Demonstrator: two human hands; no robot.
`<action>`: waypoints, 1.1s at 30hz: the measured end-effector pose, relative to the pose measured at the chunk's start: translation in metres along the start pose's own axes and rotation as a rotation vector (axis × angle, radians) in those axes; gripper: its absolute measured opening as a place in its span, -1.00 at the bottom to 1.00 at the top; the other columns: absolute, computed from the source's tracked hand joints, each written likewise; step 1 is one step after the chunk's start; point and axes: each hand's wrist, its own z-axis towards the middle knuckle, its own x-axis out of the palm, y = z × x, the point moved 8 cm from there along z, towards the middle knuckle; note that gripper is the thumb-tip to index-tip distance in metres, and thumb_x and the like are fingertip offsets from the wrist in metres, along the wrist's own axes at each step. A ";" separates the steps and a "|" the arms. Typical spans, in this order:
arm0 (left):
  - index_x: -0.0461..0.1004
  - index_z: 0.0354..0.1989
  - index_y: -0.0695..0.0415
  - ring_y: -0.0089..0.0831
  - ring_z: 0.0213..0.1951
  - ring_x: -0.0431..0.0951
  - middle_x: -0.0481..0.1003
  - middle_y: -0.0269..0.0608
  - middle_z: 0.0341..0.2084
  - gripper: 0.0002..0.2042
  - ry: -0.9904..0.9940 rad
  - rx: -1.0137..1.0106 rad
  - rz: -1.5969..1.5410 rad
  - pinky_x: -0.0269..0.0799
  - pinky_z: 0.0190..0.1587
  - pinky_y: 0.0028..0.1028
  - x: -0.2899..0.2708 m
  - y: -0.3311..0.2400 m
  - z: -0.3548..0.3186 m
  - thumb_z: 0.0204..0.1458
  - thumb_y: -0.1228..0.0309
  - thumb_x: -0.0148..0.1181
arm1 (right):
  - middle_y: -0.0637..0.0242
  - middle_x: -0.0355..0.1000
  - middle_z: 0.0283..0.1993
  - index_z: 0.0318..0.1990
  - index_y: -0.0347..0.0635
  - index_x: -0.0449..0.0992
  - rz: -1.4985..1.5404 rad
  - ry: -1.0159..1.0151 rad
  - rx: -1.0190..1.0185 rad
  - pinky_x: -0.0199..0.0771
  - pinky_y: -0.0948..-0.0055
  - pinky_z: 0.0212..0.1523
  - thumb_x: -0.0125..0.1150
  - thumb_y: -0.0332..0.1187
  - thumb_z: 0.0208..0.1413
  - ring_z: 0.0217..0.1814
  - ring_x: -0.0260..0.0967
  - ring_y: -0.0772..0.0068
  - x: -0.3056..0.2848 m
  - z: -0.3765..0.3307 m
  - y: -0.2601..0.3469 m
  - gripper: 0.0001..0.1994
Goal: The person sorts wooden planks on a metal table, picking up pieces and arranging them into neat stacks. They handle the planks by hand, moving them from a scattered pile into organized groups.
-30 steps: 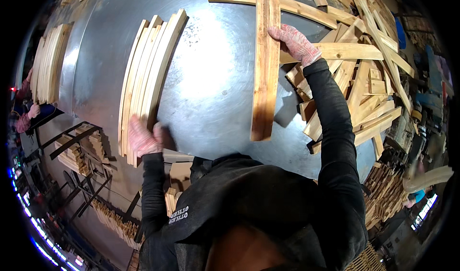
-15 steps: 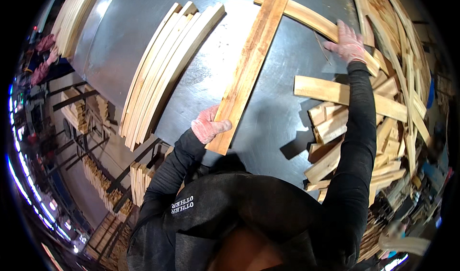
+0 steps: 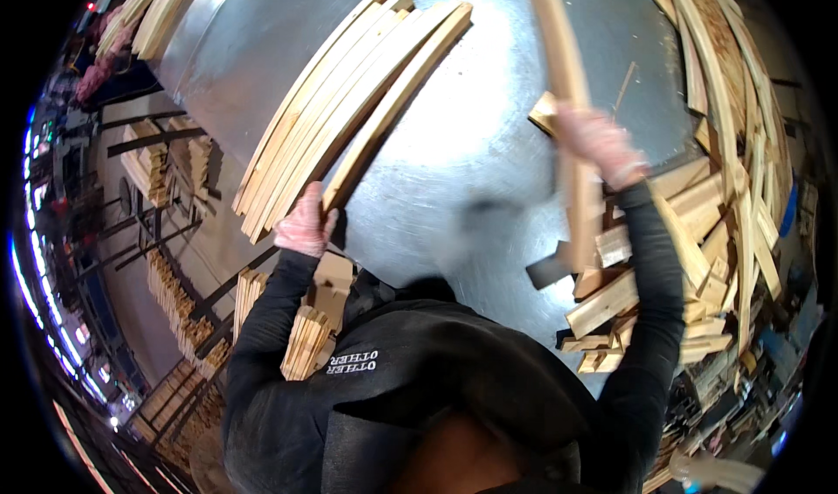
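My left hand point(image 3: 303, 223), in a pale pink glove, is closed at the near end of a wooden plank point(image 3: 397, 101). This plank lies just right of a row of several similar planks point(image 3: 327, 101) on the metal table. In my right hand point(image 3: 601, 143), also gloved, is another long wooden plank point(image 3: 563, 44), smeared by motion and pointing away from me. The end of a further board point(image 3: 543, 112) shows left of the right hand; the rest of it is hidden behind the hand and plank.
The shiny metal table point(image 3: 436, 180) spans the middle. A heap of loose boards point(image 3: 611, 302) lies at the right, with long strips point(image 3: 729, 84) beyond. Stacked wood pieces point(image 3: 310, 341) stand below the left table edge. At the far left, a co-worker's pink sleeve point(image 3: 98, 77) shows beside more planks.
The plank between my hands now lies beside the row at left. My left hand has moved left with its near end. My right hand has moved nearer and grips another plank, swung lengthwise.
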 end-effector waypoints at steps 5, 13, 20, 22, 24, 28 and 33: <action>0.22 0.28 0.27 0.09 -0.11 0.55 0.50 0.09 -0.05 -0.21 -0.228 0.179 0.098 0.50 -0.08 -0.11 -0.048 -0.021 0.041 -0.09 0.12 0.41 | 0.22 0.41 0.19 0.28 -0.01 0.34 0.416 -0.539 -0.528 0.38 0.39 0.25 -0.04 -0.26 0.30 0.15 0.41 0.32 0.084 0.023 0.197 -0.59; 0.17 0.33 0.25 0.25 0.31 0.15 0.17 0.20 0.31 -0.16 0.049 0.045 0.519 -0.04 0.36 0.11 0.004 0.001 0.043 -0.17 0.14 0.29 | 0.10 0.42 0.15 0.23 -0.23 0.35 0.084 -0.941 0.114 0.45 0.18 0.07 0.09 -0.10 0.20 0.08 0.42 0.14 -0.081 0.017 0.021 -0.48; 0.11 0.34 0.36 0.24 0.36 0.06 0.13 0.27 0.32 -0.28 0.005 0.261 0.062 -0.04 0.35 0.17 0.015 -0.123 0.069 0.20 0.00 0.02 | -0.18 0.20 0.32 0.42 -0.21 0.01 -0.085 -0.779 0.919 0.05 0.00 0.35 0.30 0.36 -0.22 0.39 0.13 -0.11 -0.142 -0.054 -0.330 0.15; 0.09 0.36 0.30 0.27 0.29 0.15 0.15 0.25 0.29 -0.23 -0.002 0.266 -0.024 0.05 0.31 0.13 0.035 -0.151 0.076 0.12 0.00 0.13 | -0.24 0.21 0.29 0.43 -0.13 -0.03 -0.103 -0.578 0.949 0.16 -0.02 0.28 0.30 0.18 -0.08 0.37 0.15 -0.19 -0.114 -0.028 -0.342 0.01; 0.12 0.34 0.31 0.26 0.24 0.22 0.19 0.26 0.26 -0.26 0.052 0.252 -0.136 0.16 0.27 0.05 0.049 -0.175 0.093 0.11 0.06 0.16 | -0.23 0.26 0.26 0.41 -0.08 0.03 -0.201 -0.589 0.893 0.28 0.03 0.20 0.24 -0.01 0.01 0.31 0.24 -0.20 -0.108 -0.013 -0.363 -0.16; 0.21 0.26 0.41 0.24 0.12 0.39 0.31 0.30 0.16 -0.30 -0.113 0.256 -0.226 0.37 0.16 -0.12 0.043 -0.193 0.120 0.01 0.24 0.28 | -0.11 0.45 0.03 0.32 -0.13 0.19 -0.033 -0.647 0.682 0.48 0.21 -0.02 0.11 -0.41 -0.02 0.00 0.47 -0.05 -0.095 -0.039 -0.372 -0.35; 0.30 0.20 0.35 -0.14 0.02 0.53 0.45 0.11 0.05 -0.47 0.187 -0.150 -0.627 0.43 0.11 -0.31 0.050 -0.211 0.155 0.01 0.47 0.22 | 0.13 0.57 -0.15 0.08 -0.21 0.44 1.255 -0.506 0.396 0.50 0.32 -0.07 0.33 -0.38 -0.16 -0.17 0.54 0.41 -0.006 -0.150 -0.343 -0.47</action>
